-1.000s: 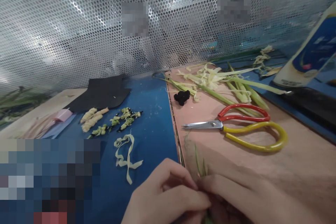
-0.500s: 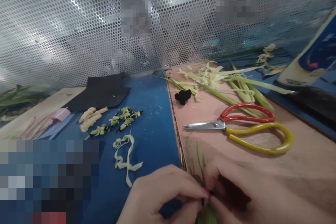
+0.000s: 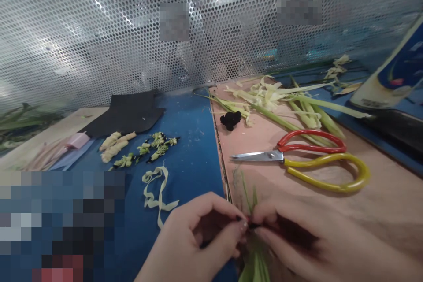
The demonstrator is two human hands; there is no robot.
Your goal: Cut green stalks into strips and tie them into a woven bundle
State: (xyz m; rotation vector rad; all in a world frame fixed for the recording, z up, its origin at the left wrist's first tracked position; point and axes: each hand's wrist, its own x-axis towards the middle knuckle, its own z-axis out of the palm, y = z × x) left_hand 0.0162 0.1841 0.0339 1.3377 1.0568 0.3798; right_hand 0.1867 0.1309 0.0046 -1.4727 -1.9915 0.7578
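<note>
Shift since half a second ago: left hand [image 3: 185, 238] and right hand [image 3: 327, 233] slightly higher and further left in view, along with green leaf bundle [image 3: 256, 266].
Left hand: pinching a dark strand [image 3: 254, 225] between thumb and forefinger (exact hold too small to tell).
Right hand: thumb and forefinger closed on the same strand, just beside the left fingertips.
Leaf bundle: between both hands, at the left edge of the pink board [image 3: 393, 207], thin tips upward in view, broader leaves below.
Scissors [image 3: 297, 164]: lying on the board beyond the right hand, blades pointing left.
Black clump [image 3: 230, 120]: past the scissors' tip, near pale husks [image 3: 269, 97].
Curled pale strip [image 3: 161, 194]: on the blue surface [image 3: 194, 141], near the left hand.
</note>
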